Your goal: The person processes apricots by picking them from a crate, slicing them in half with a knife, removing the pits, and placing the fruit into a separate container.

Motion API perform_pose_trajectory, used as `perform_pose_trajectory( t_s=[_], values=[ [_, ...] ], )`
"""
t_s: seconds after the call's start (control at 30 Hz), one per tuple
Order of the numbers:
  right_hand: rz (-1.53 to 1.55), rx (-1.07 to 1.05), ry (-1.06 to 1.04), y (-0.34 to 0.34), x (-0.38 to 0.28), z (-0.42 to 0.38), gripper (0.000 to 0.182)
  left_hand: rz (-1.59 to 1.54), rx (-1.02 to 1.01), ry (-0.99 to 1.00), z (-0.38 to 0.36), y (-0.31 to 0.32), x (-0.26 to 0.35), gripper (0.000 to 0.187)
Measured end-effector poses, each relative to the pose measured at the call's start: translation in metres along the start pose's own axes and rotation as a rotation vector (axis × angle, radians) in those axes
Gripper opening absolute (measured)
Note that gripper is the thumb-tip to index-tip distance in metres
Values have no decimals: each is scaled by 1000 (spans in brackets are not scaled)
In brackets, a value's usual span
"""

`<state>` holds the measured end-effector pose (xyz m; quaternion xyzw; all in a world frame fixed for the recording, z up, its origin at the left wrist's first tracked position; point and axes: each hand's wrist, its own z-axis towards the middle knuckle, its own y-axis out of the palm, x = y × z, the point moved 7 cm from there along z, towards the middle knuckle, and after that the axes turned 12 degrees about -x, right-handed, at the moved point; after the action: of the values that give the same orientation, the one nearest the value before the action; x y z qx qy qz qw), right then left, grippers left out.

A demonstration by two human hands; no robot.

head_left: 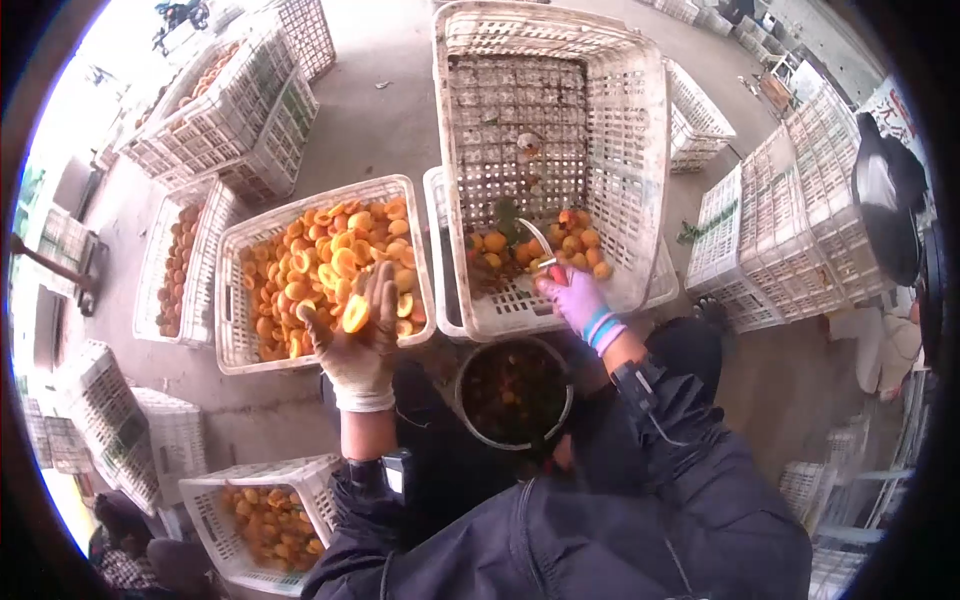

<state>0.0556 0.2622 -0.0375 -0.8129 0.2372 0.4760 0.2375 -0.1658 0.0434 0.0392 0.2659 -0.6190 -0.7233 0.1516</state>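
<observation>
My left hand, in a pale, soiled glove, is raised over the near right corner of a white crate of halved apricots. Its fingers are spread, and one apricot half shows between thumb and fingers, cut face up. My right hand, in a purple glove with a blue band at the wrist, is closed round the red handle of a curved knife. The thin blade points into a tilted white crate, where whole apricots lie along the low side with a dark green leaf.
Between my knees stands a round bucket with dark contents. Another crate of apricots sits at lower left, and a narrow one at far left. Stacked crates rise at upper left and right.
</observation>
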Motion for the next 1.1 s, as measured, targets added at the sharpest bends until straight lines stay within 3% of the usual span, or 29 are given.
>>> perform_pose_trajectory(
  t_s=[0.07, 0.13, 0.2, 0.3, 0.4, 0.47, 0.53, 0.63, 0.67, 0.73, 0.8, 0.87, 0.93, 1.0, 1.07, 1.1],
  values=[
    [-190, 21, -118, 1, -3, 50, 19, -20, 8, 101, 0, -27, 23, 79],
    [-178, 45, 43, 0, 27, 104, 26, -24, 39, 204, -7, -45, 42, 79],
    [-568, 81, -15, 5, 16, 133, 40, 44, -133, 78, -2, -33, 33, 65],
    [-700, 90, 29, 13, 23, 171, 47, 68, -65, 134, 1, -37, 39, 61],
    [-776, 58, 151, 26, 21, 176, 56, 40, -46, 186, 6, -28, 38, 62],
    [-761, 68, 111, 26, 27, 188, 63, 240, -99, 135, 9, -25, 32, 62],
    [-746, 64, 229, 21, 32, 189, 68, 311, -70, 115, 9, -28, 26, 60],
    [-699, 48, 169, 9, 52, 205, 64, 562, 0, 77, 7, -33, 23, 59],
    [-682, 46, 131, 7, 59, 212, 60, 482, 46, 72, 7, -35, 19, 58],
    [-140, -86, 238, 11, 56, 186, 49, 705, -141, -32, 13, -37, 12, 54],
    [201, -111, 114, 7, 48, 151, 41, 1202, 93, -170, 6, -35, -2, 55],
    [177, -78, 57, 1, 22, 92, 39, 1512, 39, -380, -1, -47, -32, 61],
    [117, -70, 197, -4, 16, 25, 40, 2150, -357, -219, -5, -29, -70, 68],
    [193, -212, 100, 9, 14, -27, 43, 2305, -551, -289, -19, -21, -111, 70],
    [301, -136, -208, 28, 14, -64, 45, 2333, -631, -379, -34, -30, -141, 70],
    [353, -65, -326, 40, 15, -96, 46, 2238, -571, -558, -54, -30, -156, 70]
  ],
)
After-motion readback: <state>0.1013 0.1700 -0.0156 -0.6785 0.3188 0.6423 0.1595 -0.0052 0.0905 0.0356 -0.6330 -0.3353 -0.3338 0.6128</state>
